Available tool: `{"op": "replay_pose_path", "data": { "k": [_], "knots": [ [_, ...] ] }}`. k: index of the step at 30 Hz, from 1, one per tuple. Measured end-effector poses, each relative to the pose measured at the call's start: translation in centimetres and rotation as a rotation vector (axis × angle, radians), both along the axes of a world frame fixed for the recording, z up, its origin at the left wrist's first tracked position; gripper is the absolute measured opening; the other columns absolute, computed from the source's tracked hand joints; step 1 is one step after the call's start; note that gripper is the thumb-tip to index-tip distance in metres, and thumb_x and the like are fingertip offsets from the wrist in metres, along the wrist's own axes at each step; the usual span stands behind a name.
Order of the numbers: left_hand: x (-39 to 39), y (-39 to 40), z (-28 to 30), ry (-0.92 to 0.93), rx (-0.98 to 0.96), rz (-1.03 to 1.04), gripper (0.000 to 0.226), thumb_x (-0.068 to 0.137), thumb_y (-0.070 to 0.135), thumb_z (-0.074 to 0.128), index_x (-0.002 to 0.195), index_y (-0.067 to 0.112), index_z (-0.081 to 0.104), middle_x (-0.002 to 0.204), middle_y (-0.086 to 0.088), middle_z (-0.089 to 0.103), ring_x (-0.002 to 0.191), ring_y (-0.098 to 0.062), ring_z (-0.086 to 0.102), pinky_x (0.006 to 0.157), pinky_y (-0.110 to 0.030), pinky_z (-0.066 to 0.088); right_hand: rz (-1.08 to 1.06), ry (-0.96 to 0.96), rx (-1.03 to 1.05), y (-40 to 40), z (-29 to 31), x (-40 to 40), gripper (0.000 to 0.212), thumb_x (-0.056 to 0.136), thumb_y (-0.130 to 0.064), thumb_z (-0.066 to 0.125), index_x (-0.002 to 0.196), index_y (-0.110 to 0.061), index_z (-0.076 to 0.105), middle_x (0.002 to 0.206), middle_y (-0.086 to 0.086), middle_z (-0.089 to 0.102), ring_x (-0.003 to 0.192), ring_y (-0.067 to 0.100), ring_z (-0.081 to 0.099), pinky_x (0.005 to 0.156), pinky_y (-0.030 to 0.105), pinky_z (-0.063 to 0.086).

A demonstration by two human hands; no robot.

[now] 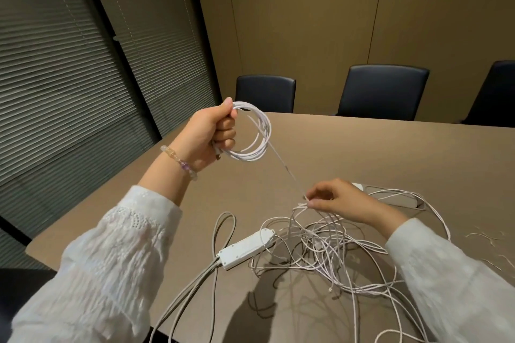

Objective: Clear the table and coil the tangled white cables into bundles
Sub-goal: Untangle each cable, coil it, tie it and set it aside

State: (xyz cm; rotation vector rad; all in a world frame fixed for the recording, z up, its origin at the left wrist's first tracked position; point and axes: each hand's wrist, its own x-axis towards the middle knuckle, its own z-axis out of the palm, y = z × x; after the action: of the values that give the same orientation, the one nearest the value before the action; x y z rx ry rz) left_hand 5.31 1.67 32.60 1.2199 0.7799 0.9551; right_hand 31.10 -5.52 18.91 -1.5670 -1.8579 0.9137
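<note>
While our left hand (211, 133) grips the coil (255, 131) raised above the table (362, 147), our right hand (337, 199) pinches the taut strand (287, 170) where it leaves the tangle (320, 248) on the tabletop. Pulling harder could, we judge, cinch knots tighter, since loops cross the strand there, or drag the white power strip (246, 248), which touches the tangle, toward the edge.

A single wide-angle view from the wearer's head looks forward and down across the table (362, 153), close above it. Both sleeved arms enter from the bottom corners; chairs (383, 90) and the wall fill the upper right of the frame, blinds (55, 78) the upper left.
</note>
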Motion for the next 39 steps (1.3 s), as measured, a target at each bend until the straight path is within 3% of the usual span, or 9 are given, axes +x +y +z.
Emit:
{"op": "replay_pose_path", "data": {
  "k": [3,9,13,18,24,30,33,36,39],
  "knots": [
    [0.0,0.1,0.5,-0.056,0.012,0.022,0.035,0.105,0.033,0.038,0.074,0.017,0.046,0.047,0.012,0.023,0.037,-0.003,0.018,0.037,-0.016,0.022,0.045,0.055,-0.050,-0.5,-0.5,-0.1,0.012,0.077,-0.031,0.078,0.082,-0.023,0.071,0.071,-0.009,0.069,0.065,0.001,0.057,0.067,0.022,0.044],
    [-0.5,0.8,1.5,-0.115,0.049,0.078,0.035,0.105,0.033,0.036,0.074,0.018,0.046,0.047,0.012,0.023,0.038,-0.003,0.018,0.038,-0.016,0.022,-0.091,0.141,0.015,-0.6,-1.6,0.1,0.008,0.074,-0.018,0.081,0.075,-0.022,0.074,0.070,-0.002,0.073,0.064,0.004,0.061,0.069,0.028,0.049],
    [-1.1,1.4,1.3,-0.144,0.040,0.143,0.036,0.105,0.033,0.036,0.074,0.018,0.045,0.047,0.011,0.022,0.038,-0.003,0.018,0.037,-0.015,0.020,-0.220,0.099,0.165,-0.7,-1.1,0.2,0.020,0.067,-0.020,0.086,0.062,-0.027,0.068,0.055,-0.012,0.065,0.053,-0.006,0.053,0.057,0.012,0.041],
    [-2.3,2.6,0.7,-0.193,0.025,0.264,0.036,0.104,0.034,0.038,0.073,0.018,0.045,0.050,0.010,0.023,0.039,-0.004,0.020,0.036,-0.016,0.021,-0.315,0.188,0.353,-0.8,-0.7,-0.3,0.024,0.064,-0.020,0.087,0.059,-0.028,0.065,0.055,-0.008,0.064,0.053,-0.004,0.050,0.055,0.013,0.039],
    [-3.0,3.1,1.0,-0.228,0.021,0.355,0.038,0.105,0.034,0.039,0.071,0.018,0.047,0.049,0.010,0.025,0.040,-0.005,0.020,0.036,-0.016,0.023,-0.327,0.493,0.166,-0.7,-1.6,0.8,0.021,0.064,0.000,0.083,0.067,-0.013,0.067,0.078,0.016,0.072,0.073,0.019,0.064,0.077,0.037,0.052],
    [-2.4,3.1,0.7,-0.170,0.012,0.292,0.037,0.105,0.034,0.037,0.072,0.018,0.046,0.048,0.010,0.024,0.040,-0.005,0.019,0.038,-0.016,0.019,-0.313,0.578,0.091,-0.6,-2.3,1.3,0.032,0.069,0.018,0.071,0.076,-0.013,0.070,0.070,0.001,0.072,0.069,0.012,0.066,0.074,0.026,0.054],
    [-1.7,3.0,0.4,-0.138,0.009,0.254,0.037,0.105,0.034,0.037,0.073,0.018,0.047,0.048,0.010,0.024,0.039,-0.004,0.019,0.038,-0.016,0.019,-0.293,0.610,0.086,-0.6,-2.0,0.9,0.044,0.067,0.028,0.059,0.063,-0.015,0.068,0.068,0.001,0.070,0.071,0.019,0.064,0.066,0.023,0.053],
    [-0.7,2.4,0.5,-0.093,0.018,0.199,0.036,0.105,0.033,0.037,0.074,0.017,0.047,0.048,0.010,0.024,0.038,-0.004,0.019,0.037,-0.016,0.021,-0.211,0.488,0.018,-0.7,-0.8,0.6,0.026,0.059,0.008,0.054,0.052,-0.015,0.064,0.062,0.007,0.063,0.065,0.022,0.055,0.056,0.022,0.045],
    [0.5,1.4,0.9,-0.051,0.027,0.114,0.036,0.105,0.032,0.037,0.074,0.017,0.047,0.048,0.010,0.023,0.038,-0.004,0.017,0.037,-0.016,0.022,-0.068,0.421,-0.190,-1.2,0.4,-0.1,0.019,0.059,-0.011,0.055,0.076,-0.009,0.064,0.064,0.004,0.061,0.057,0.017,0.052,0.051,0.019,0.043]
  ]
}}
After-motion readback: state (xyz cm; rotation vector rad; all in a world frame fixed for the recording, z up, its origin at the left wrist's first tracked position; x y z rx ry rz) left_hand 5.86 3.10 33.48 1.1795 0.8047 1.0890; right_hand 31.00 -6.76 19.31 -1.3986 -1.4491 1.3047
